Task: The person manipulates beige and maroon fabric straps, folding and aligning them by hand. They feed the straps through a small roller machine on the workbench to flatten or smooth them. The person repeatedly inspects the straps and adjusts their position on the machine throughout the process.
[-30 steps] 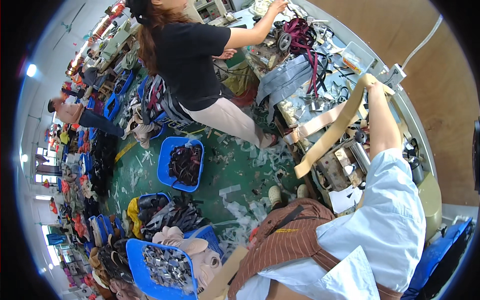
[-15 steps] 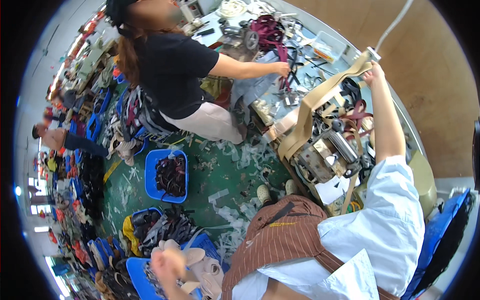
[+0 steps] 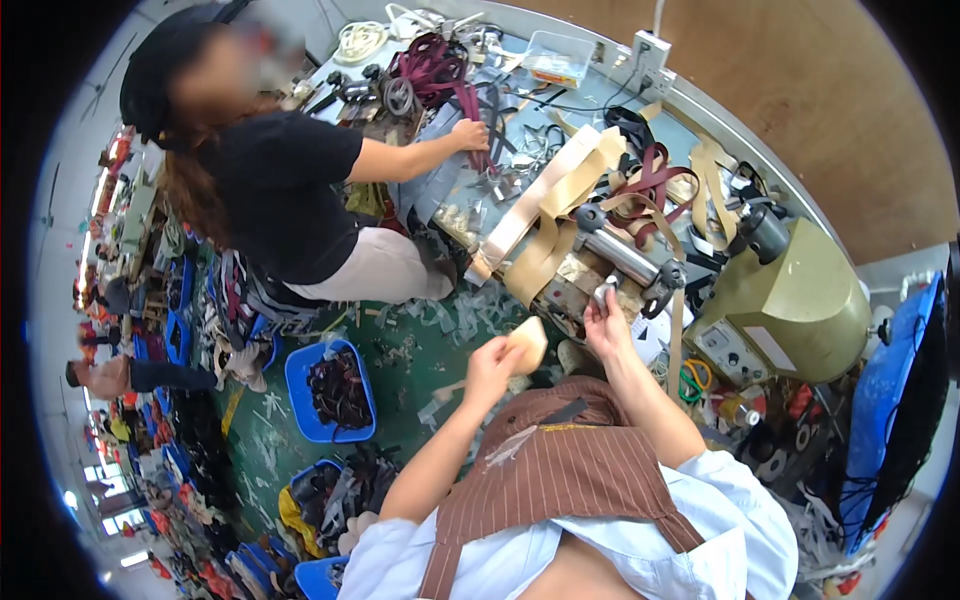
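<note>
On my feed the biggest item is the bench [image 3: 690, 130]: smooth pale-blue top, littered with scrap. Co-worker [image 3: 285, 200] in a matte black tee stands at its left part, one hand on some flat straps. Olive-green machine housing [image 3: 800, 300] sits at the bench's right end: hard shell, rounded top, small control panel on the side facing me.

Blue bin [image 3: 302, 400], rigid plastic, is on the green floor off the front edge, heaped with dark, tangled strips. I see wide beige strips [image 3: 550, 195] slanting across the bench, smooth and flexible; their lower ends reach the front edge, one curled into a loop. Maroon straps [image 3: 430, 70] are bunched toward the left end. Clear box [image 3: 555, 65], thin-walled and rectangular, is against the wall-side edge. Steel cylinder [image 3: 618, 257], polished, lies near the front edge with dark knobs at its ends.

Left hand [image 3: 490, 368]: fingers clamped on a beige piece [image 3: 528, 345], flat-faced, matte, held clear of the bench, just off the front edge. Right hand [image 3: 606, 325]: thumb and fingertips together on a small grey piece [image 3: 604, 292], shiny, at the front edge by the cylinder. Too small for me to read its exact shape.
</note>
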Demonstrator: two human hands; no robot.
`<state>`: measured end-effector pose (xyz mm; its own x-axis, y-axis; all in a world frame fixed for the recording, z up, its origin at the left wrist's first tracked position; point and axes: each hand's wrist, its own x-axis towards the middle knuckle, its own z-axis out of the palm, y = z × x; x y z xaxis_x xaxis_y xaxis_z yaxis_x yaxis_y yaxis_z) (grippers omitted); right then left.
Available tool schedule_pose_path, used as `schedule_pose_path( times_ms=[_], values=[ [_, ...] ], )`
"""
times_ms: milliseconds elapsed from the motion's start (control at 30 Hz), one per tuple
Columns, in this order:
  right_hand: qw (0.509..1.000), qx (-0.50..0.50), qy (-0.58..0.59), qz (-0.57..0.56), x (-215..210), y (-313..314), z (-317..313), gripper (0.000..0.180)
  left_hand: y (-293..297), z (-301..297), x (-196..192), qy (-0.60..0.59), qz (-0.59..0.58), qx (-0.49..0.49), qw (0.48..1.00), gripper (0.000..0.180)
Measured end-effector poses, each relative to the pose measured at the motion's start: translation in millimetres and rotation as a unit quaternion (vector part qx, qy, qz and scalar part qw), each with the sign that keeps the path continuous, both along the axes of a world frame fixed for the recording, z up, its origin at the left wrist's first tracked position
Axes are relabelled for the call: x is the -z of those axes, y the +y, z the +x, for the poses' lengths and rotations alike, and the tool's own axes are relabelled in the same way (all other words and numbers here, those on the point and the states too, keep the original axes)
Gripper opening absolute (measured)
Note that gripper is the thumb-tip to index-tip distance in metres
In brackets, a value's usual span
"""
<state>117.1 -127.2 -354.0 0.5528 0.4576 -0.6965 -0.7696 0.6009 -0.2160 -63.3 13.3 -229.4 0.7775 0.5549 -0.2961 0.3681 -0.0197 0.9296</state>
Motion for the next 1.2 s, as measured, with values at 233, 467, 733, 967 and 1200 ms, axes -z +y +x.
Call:
schedule_pose_path(
  times_ms=[233,467,733,967,1200],
  values=[
    [0.945,-0.287,-0.100,-0.121,-73.6,-132.1,-66.3,0.022,-32.1,134.4,14.8,0.071,0.205,0.103,0.971,0.036],
    [0.944,-0.244,-0.185,-0.126,-121.5,-128.7,-39.5,0.021,-7.6,153.5,44.0,0.110,0.248,0.086,0.959,0.034],
    [0.883,-0.202,-0.420,-0.061,-199.6,0.0,-17.6,0.028,-0.8,49.7,-106.3,-0.053,0.032,-0.011,0.998,0.029],
    [0.828,-0.270,-0.487,0.070,-226.0,49.1,-41.1,0.028,5.3,22.1,-137.4,-0.120,0.040,-0.118,0.985,0.030],
    [0.794,-0.296,-0.529,0.047,-252.3,57.1,-52.8,0.027,9.3,13.9,-135.9,-0.180,0.040,-0.174,0.967,0.029]
  ],
)
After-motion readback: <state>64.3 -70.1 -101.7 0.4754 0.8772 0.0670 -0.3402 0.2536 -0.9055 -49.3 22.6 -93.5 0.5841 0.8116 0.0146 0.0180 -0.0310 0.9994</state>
